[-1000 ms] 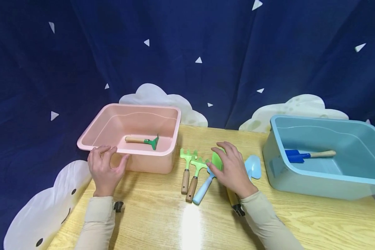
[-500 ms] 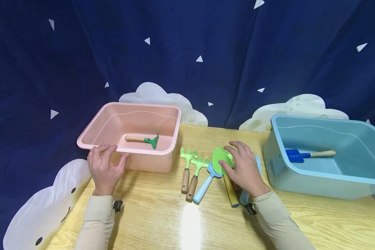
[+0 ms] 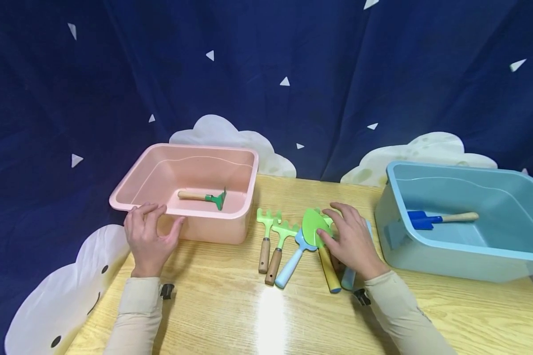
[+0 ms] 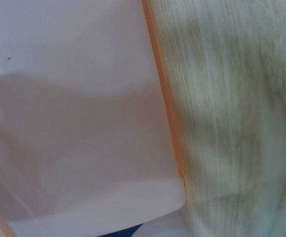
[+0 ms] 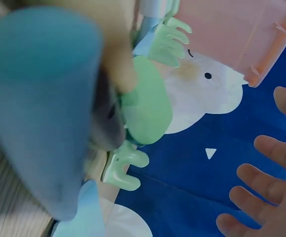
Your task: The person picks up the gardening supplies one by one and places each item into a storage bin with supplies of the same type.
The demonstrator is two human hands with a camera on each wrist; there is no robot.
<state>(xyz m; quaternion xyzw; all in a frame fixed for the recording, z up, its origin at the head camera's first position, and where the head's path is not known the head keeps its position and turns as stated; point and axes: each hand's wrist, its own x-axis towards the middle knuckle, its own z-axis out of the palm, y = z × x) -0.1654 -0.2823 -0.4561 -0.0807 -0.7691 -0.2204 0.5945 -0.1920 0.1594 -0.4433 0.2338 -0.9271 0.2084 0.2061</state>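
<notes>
My left hand (image 3: 151, 241) rests at the front rim of a pink bin (image 3: 213, 229), fingertips on the rim and thumb against the wall. My right hand (image 3: 353, 241), fingers spread, hovers over the right end of a row of garden tools. Beside its thumb lies a trowel (image 3: 312, 227) with a green blade and yellow handle, overlapping a light-blue tool (image 3: 288, 268). Under the hand, another hand fork (image 5: 125, 165) and a blue-handled tool (image 5: 39, 108) are partly hidden. Two green hand forks (image 3: 264, 246) (image 3: 275, 261) with wooden handles lie to the left.
A small green rake (image 3: 214, 199) with a wooden handle lies inside the pink bin. At the right, a blue bin (image 3: 462, 261) holds a blue shovel (image 3: 422, 220). A dark blue curtain (image 3: 248, 59) hangs behind the wooden table (image 3: 217, 305).
My right hand has shifted right, uncovering the green trowel and its yellow handle. It now covers more of the tools at the right. My left hand has stayed at the pink bin's rim.
</notes>
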